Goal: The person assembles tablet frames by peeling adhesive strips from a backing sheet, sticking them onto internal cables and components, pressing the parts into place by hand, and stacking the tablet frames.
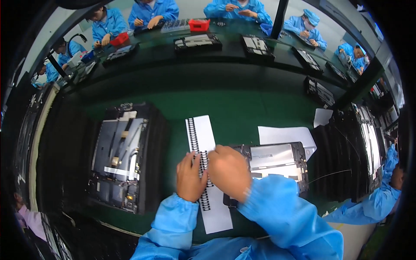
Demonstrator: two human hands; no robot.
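A long white sheet with a column of small black, comb-like pieces on it lies upright in front of me. My left hand rests on the sheet's left side, fingers laid over it and thumb apart. Beside it my right hand is closed, slightly blurred, its fingertips turned down at the sheet's right edge. What those fingertips pinch is hidden. Right of the sheet lies an opened tablet-like device with silvery battery panels, partly covered by my right hand and sleeve.
Tall stacks of opened devices stand at left and right. White paper lies partly under the middle device. Beyond the green mat, more devices line a dark belt, with red bins and several blue-clad people behind.
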